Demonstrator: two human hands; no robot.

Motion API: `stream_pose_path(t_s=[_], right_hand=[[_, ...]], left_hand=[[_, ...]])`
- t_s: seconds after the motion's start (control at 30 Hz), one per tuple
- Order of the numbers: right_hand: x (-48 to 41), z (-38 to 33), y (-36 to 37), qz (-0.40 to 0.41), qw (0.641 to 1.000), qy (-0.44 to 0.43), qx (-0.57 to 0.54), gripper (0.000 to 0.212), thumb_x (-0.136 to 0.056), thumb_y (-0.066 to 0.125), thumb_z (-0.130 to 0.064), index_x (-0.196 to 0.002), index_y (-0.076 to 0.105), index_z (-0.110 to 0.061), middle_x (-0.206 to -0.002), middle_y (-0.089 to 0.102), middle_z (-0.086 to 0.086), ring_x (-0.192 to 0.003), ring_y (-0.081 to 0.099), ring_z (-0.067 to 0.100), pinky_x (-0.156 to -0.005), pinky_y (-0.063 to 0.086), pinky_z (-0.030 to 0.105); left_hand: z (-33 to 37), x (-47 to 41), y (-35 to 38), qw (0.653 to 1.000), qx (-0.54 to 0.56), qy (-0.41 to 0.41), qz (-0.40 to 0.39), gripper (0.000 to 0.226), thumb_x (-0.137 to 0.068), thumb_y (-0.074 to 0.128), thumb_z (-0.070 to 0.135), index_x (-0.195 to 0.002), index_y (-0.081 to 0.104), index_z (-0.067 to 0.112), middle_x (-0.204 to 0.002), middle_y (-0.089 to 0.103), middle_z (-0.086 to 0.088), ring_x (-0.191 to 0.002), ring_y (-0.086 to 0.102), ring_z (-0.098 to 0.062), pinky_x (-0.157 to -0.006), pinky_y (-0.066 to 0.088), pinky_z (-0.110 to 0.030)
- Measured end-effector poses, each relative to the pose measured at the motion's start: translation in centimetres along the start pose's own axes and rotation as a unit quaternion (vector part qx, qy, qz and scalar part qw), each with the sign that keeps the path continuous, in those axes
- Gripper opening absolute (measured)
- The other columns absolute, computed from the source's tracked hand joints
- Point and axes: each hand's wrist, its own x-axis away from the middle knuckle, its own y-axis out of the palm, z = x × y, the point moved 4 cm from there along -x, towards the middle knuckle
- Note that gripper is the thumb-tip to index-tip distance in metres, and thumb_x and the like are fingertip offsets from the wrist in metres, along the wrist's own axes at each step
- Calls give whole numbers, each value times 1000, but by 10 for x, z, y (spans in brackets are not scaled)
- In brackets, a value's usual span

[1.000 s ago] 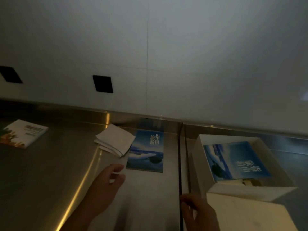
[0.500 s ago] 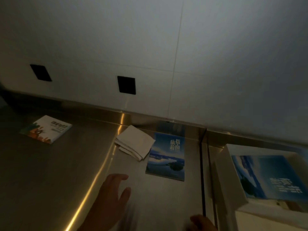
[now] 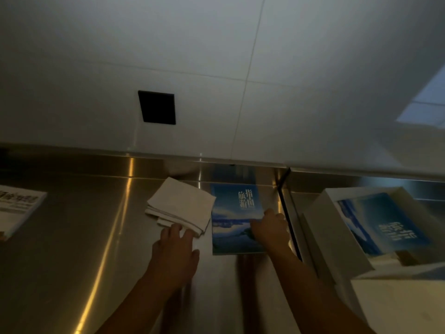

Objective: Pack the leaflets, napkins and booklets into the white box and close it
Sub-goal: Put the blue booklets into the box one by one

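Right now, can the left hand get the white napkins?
Probably yes. The left hand has its fingertips at the near edge of the folded napkins on the steel counter. Nothing lies between them, and the right hand is busy on the blue booklet beside them.

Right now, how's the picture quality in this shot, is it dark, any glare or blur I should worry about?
Head view: dim overall, with the counter and both forearms in shadow; bright glare streaks run down the steel; a pale window reflection shows on the wall at upper right; the left hand and right hand are slightly motion-blurred; the wide lens bends the counter's back edge; the booklet title is soft.
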Motion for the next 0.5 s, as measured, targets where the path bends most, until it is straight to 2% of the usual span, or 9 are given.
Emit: stream_pose_path(t_s=[0.17, 0.3, 0.5], right_hand=[[-41, -9, 28, -55, 996, 65, -2, 78, -75, 68, -56, -133, 39, -12, -134, 42, 17, -121, 42, 33, -99, 41, 47], [-53, -11, 45, -75, 993, 86, 39, 108, -58, 80, -58, -138, 29, -8, -138, 33, 18, -125, 36, 34, -98, 38, 47], [-74, -3, 45, -133, 982, 124, 54, 127, -47, 85, -61, -140, 21, -4, -142, 35, 18, -129, 35, 34, -103, 35, 43]], left_hand=[[-8, -6, 12, 999, 36, -5, -17, 45, -87, 48, 43, -130, 38, 34, -144, 27, 1, -133, 24, -19, -106, 33, -36], [-23, -8, 16, 999, 35, -17, -31, 44, -88, 47, 43, -130, 39, 33, -145, 27, 2, -134, 24, -19, -107, 34, -36], [-29, -19, 14, 998, 47, -19, -23, 42, -88, 48, 40, -129, 40, 32, -141, 31, 2, -131, 28, -19, -106, 36, -36]])
